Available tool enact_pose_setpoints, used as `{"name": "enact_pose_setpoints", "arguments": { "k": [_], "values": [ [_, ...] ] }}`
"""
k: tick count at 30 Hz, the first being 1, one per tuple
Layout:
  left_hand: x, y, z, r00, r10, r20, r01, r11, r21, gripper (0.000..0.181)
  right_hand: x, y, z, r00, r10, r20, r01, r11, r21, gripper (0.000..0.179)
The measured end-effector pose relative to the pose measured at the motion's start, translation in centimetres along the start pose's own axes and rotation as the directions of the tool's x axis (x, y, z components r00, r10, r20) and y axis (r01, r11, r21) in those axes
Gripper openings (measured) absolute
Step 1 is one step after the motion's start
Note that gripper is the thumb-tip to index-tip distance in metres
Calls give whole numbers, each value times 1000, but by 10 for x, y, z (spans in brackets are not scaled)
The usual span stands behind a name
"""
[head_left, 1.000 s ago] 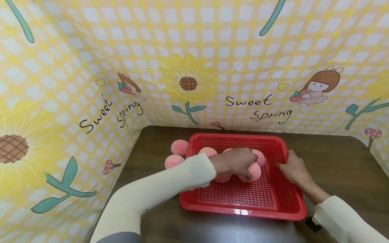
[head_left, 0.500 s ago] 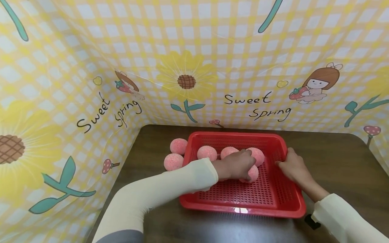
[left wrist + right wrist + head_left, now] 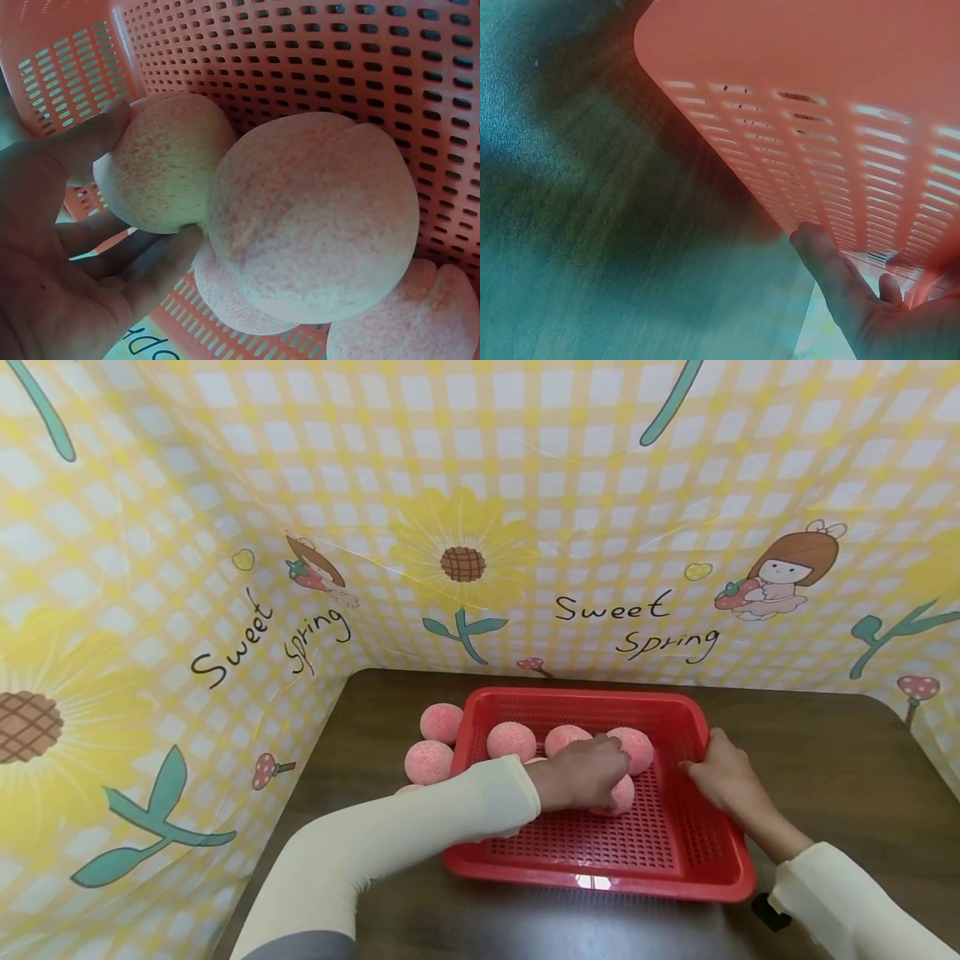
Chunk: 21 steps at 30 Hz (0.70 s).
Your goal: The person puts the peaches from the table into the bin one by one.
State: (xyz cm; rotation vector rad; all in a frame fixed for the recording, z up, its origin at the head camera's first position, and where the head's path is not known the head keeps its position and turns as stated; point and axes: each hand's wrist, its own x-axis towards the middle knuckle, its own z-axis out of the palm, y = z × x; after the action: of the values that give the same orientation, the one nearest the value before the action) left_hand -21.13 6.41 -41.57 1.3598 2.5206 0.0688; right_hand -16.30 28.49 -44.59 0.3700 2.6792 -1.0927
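Observation:
A red perforated plastic basket (image 3: 600, 881) holds several pink, speckled peaches, among them a peach (image 3: 632, 750) at the back right. My left hand (image 3: 588, 772) reaches into the basket. Its thumb and fingers curl round a peach (image 3: 169, 165), which shows at the hand's lower right in the head view as a half-covered peach (image 3: 622, 793). A larger-looking peach (image 3: 315, 217) sits right beside it in the left wrist view. My right hand (image 3: 727, 777) grips the basket's right rim, its thumb over the inner side. The left hand and sleeve hide part of the group.
Left of the basket, on the dark wooden table (image 3: 382, 702), lie more peaches: a back peach (image 3: 441, 723), a front peach (image 3: 428, 762) and one mostly behind the sleeve. A yellow checked cloth (image 3: 525, 460) hangs along the table's back and left side.
My left hand has shifted slightly left and lower, with the peach under it, uncovering the peaches behind. My right hand stays on the rim and the basket hardly moves.

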Motion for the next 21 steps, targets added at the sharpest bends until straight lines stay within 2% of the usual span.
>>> {"name": "enact_pose_setpoints", "arguments": {
  "k": [3, 10, 21],
  "values": [
    [0, -1, 3, 1000, 1, -7, -1, 1000, 6, 20, 0, 0, 0, 1000, 0, 2, 0, 1000, 4, 45],
    [-1, -1, 11, 999, -6, -44, 7, 1000, 25, 29, 1, 0, 0, 1000, 3, 2, -3, 1000, 16, 45],
    [-1, -1, 12, 1000, -20, -24, 21, 999, 24, 32, 0, 0, 1, 1000, 0, 1, 0, 1000, 17, 46]
  ]
}}
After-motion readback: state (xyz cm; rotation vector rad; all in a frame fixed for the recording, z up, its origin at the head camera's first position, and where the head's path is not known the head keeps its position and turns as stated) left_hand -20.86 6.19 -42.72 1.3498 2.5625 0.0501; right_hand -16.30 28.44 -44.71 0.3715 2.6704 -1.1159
